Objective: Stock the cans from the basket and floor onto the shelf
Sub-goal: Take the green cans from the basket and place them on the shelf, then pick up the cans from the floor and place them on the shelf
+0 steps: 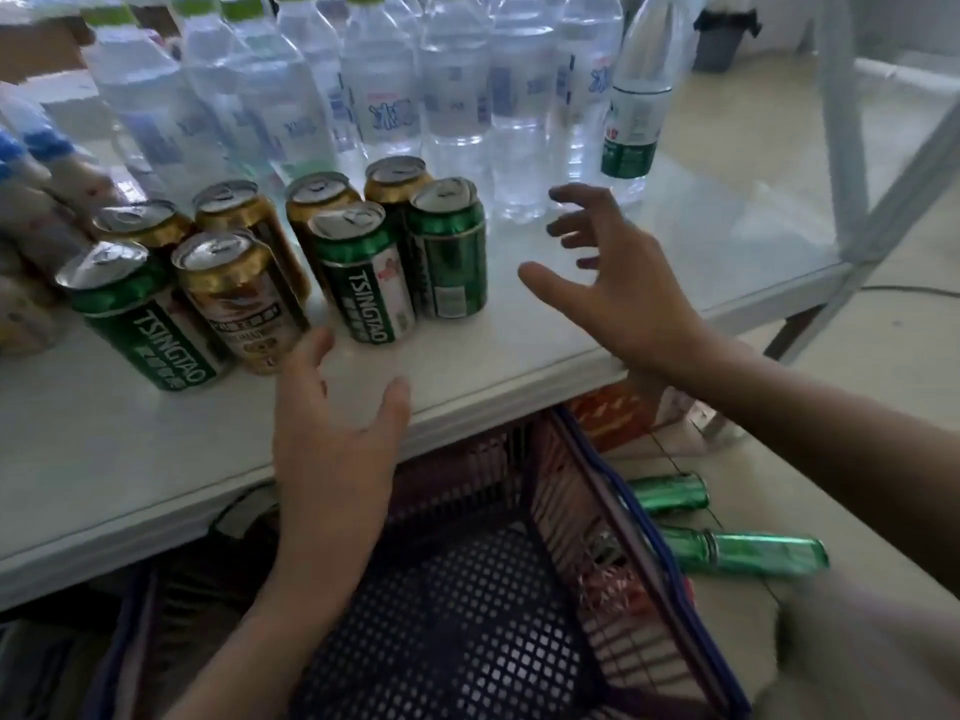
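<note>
Several green and gold cans stand upright on the white shelf (pixel 519 366), among them a green Tsingtao can (pixel 366 283) and a second green can (pixel 451 252) to its right. My left hand (pixel 332 433) hovers open at the shelf's front edge, just below the cans. To the right of the cans, my right hand (pixel 613 283) is spread open above the shelf and holds nothing. The dark mesh basket (pixel 613 517) sits under the shelf edge; no can shows inside it. Two green cans (pixel 670 493) (pixel 748 553) lie on their sides on the floor right of the basket.
Clear water bottles (pixel 457 96) stand in rows behind the cans. Blue-capped bottles (pixel 31 210) crowd the left end. A white shelf frame post (pixel 852 122) rises at the right. A grey bin (pixel 722 39) stands far back on the tiled floor.
</note>
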